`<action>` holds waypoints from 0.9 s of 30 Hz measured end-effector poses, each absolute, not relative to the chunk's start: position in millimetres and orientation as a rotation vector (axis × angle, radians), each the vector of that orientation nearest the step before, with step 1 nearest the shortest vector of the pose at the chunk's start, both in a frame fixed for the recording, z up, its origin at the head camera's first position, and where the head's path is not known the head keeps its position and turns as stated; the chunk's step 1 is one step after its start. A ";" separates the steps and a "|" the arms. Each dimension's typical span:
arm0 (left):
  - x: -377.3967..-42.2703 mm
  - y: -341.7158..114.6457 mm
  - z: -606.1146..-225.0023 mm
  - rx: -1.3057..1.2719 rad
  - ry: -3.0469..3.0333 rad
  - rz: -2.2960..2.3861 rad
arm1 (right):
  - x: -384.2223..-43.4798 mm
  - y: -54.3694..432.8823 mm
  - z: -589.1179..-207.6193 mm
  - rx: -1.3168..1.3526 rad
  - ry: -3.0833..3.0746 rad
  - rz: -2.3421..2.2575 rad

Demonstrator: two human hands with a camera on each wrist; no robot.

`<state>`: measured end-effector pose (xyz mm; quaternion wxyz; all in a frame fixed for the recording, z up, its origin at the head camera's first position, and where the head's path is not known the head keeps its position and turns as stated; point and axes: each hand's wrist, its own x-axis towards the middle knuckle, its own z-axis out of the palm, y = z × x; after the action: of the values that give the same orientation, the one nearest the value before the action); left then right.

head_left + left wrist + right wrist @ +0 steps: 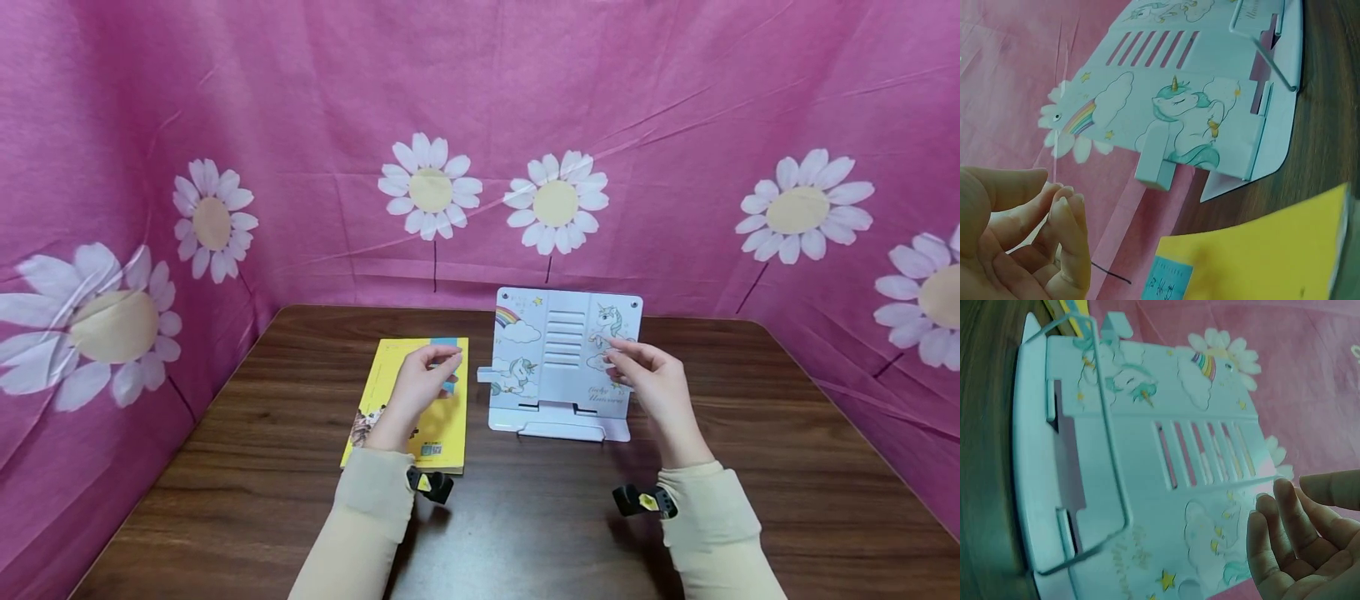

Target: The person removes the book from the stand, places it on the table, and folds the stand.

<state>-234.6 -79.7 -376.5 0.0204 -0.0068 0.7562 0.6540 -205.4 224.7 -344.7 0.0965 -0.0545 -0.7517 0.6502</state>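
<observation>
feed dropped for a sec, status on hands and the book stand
Left hand loosely curled, empty, over yellow book. Right hand open, by book stand, contact unclear. Stand upright, nothing blocking.

left hand (1016, 240): fingers (1069, 231) loosely curled, holding nothing | book stand (1197, 94): unicorn print, propped on table (1329, 125) | yellow book (1260, 250): lower right, beside stand

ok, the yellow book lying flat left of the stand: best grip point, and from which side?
Probably the near right corner of the yellow book, coming from the right. It lies flat on the table, so only the edges offer a pinch, and that side has bare table beside it before the book stand. The left hand already hovers over the book, holding nothing; the right hand is by the stand.
</observation>
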 end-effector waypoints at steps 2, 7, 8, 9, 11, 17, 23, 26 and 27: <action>-234.6 -75.9 -376.8 -0.007 2.348 2.024 | -205.0 228.4 -347.1 -0.177 -2.226 1.921; -233.5 -67.4 -377.0 0.031 2.353 2.020 | -204.7 237.5 -353.5 -0.221 -2.227 1.901; -233.4 -66.5 -378.1 0.036 2.354 2.020 | -204.9 238.8 -354.4 -0.227 -2.228 1.899; -232.9 -65.9 -379.2 0.034 2.354 2.018 | -205.2 240.0 -355.2 -0.233 -2.235 1.890; -232.5 -65.5 -381.9 0.012 2.345 2.014 | -205.7 241.7 -356.1 -0.245 -2.248 1.877; -233.9 -63.9 -389.5 -0.037 2.316 2.008 | -206.9 247.9 -359.1 -0.286 -2.285 1.825; -233.7 -59.7 -392.3 -0.026 2.290 2.022 | -207.6 254.2 -363.7 -0.303 -2.341 1.768; -233.0 -57.1 -393.0 -0.014 2.297 2.012 | -207.3 257.0 -365.4 -0.316 -2.375 1.724; -232.9 -56.2 -393.2 -0.008 2.294 2.005 | -207.2 258.1 -366.1 -0.325 -2.389 1.706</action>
<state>-232.9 -56.2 -393.2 0.0472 -0.0027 0.7521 0.6574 -207.2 258.1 -366.1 0.0939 -0.1095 -0.8052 0.5752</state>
